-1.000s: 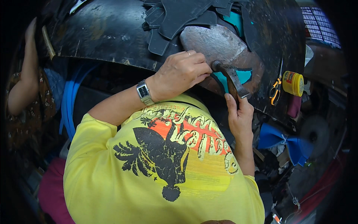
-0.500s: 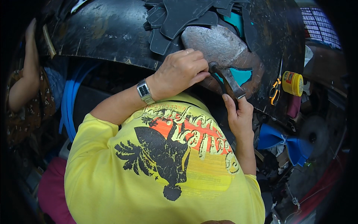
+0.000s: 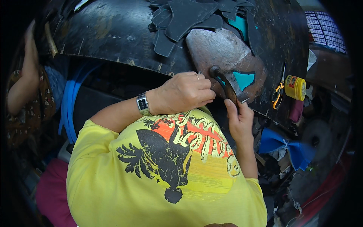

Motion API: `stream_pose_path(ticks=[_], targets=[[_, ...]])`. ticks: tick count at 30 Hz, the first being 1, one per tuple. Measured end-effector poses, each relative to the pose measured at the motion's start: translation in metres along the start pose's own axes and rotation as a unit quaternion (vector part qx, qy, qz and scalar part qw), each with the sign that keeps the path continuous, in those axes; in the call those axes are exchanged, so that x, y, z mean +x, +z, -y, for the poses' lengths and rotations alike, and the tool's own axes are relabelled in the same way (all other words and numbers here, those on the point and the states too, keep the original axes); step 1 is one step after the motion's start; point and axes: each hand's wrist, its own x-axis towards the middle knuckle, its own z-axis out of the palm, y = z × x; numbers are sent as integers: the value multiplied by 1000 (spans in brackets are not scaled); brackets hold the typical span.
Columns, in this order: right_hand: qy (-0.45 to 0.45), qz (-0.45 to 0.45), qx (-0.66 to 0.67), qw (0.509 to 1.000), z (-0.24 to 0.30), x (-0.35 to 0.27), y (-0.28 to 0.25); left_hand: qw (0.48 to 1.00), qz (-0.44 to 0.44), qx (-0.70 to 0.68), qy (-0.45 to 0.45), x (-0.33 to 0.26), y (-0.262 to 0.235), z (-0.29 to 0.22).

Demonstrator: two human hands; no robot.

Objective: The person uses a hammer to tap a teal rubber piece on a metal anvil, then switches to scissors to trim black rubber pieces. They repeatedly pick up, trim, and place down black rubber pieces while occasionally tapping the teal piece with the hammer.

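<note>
My right hand [image 3: 241, 119] is wrapped round the brown handle of a hammer [image 3: 229, 87], with the thumb lying along it. The hammer has a round dark face and rests over a brown-grey slab [image 3: 217, 47] at the table's near edge. Partly under it is a teal piece with a black border [image 3: 244, 79]. My left hand [image 3: 188, 90], with a watch and a ring, is held just left of the hammer, in front of the table edge. Its fingers are curled together; whatever they may hold is hidden.
Black cut pieces [image 3: 185, 19] lie heaped on the dark table [image 3: 109, 34], a teal one [image 3: 239, 27] among them. Orange-handled scissors [image 3: 278, 94] and a yellow tub [image 3: 295, 87] are at the right. Another person's arm [image 3: 28, 81] shows at the far left.
My left hand has drawn back toward my body, away from the hammer's round face. My right hand has shifted down slightly, still on the hammer.
</note>
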Motion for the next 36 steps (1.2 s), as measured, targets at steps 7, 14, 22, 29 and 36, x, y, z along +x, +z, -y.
stream_pose_path(ticks=[7,14,22,29,36], targets=[[-77,-67,58,993,5,-9,-2,999,42,-10,33,1,4,-2],[22,-97,157,983,-5,-9,-17,996,58,-10,68,16,13,-1],[30,-89,25,995,-29,8,-33,994,55,85,50,46,37,-2],[-74,-248,-122,958,-34,37,-45,989,139,44,18,45,35,-1],[-115,-200,-260,938,-45,61,-60,996,-33,-56,-61,52,-14,17]])
